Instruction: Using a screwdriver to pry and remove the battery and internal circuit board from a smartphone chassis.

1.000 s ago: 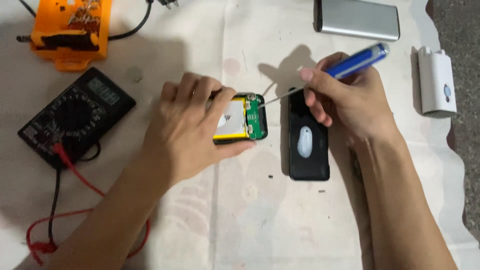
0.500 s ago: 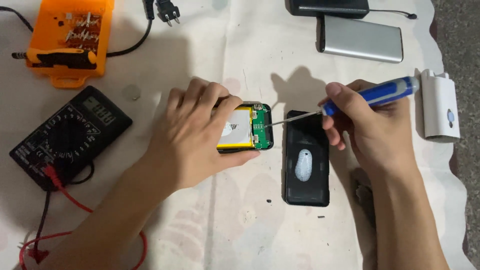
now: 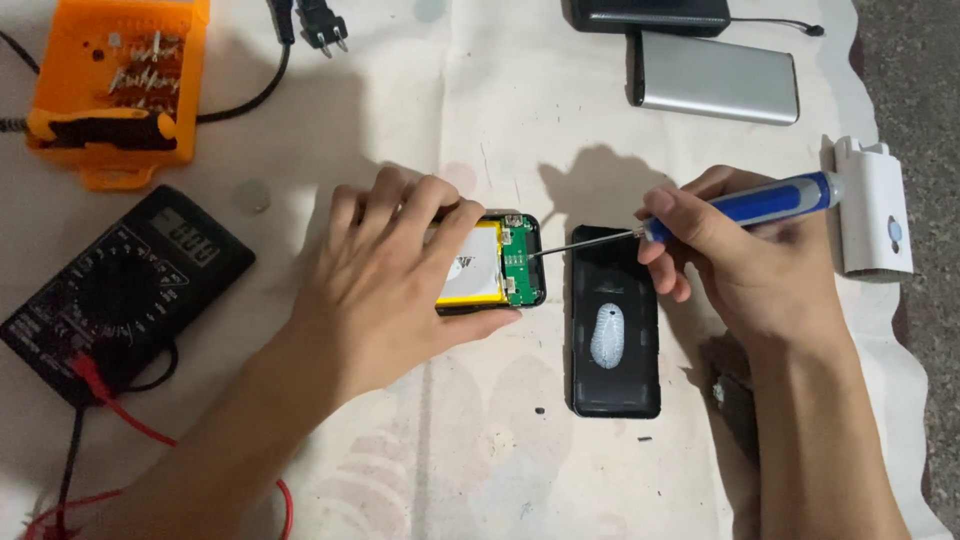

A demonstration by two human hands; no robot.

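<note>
My left hand (image 3: 400,270) lies over an opened small black device (image 3: 495,265) and pins it to the white cloth; a yellow battery pack and a green circuit board show at its right end. My right hand (image 3: 735,255) grips a blue-handled screwdriver (image 3: 745,205). Its thin metal tip touches the green board's right edge. The device's black back cover (image 3: 612,335) lies face down just right of it, below the screwdriver shaft, with a pale oval patch inside.
A black multimeter (image 3: 115,290) with red and black leads sits at the left. An orange tool stand (image 3: 110,85) is at top left, a plug (image 3: 320,22) beside it. A silver power bank (image 3: 715,78), a black one (image 3: 650,14) and a white casing (image 3: 875,205) lie to the right.
The view has shifted, so everything sits lower in the frame. My right hand lowered the screwdriver to a flatter angle, its tip staying at the green board. The left hand kept its hold.
</note>
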